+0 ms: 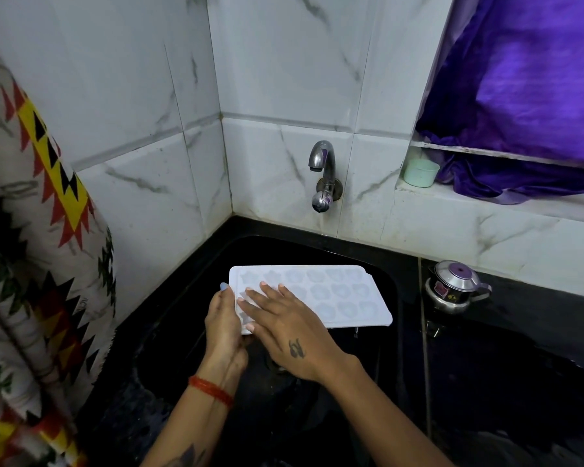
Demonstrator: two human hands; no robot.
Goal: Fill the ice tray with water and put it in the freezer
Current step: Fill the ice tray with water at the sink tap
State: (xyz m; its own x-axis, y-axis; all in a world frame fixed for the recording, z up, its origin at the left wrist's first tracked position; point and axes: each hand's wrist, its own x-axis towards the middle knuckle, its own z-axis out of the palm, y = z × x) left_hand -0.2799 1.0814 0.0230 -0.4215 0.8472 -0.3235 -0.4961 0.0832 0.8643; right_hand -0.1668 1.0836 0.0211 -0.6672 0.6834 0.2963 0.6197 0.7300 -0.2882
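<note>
A white ice tray (334,294) with several shaped moulds is held level over the black sink (390,332). My left hand (223,325) grips the tray's left end, thumb on the rim. My right hand (294,328) lies flat on the tray's left part, fingers spread across the moulds. The chrome tap (322,170) sticks out of the tiled wall above and behind the tray; no water runs from it. Whether the moulds hold water cannot be told.
A small steel kettle with a purple lid knob (454,286) stands on the black counter to the right. A pale green cup (420,171) sits on the window ledge under a purple curtain (526,96). A patterned cloth (38,264) hangs at the left.
</note>
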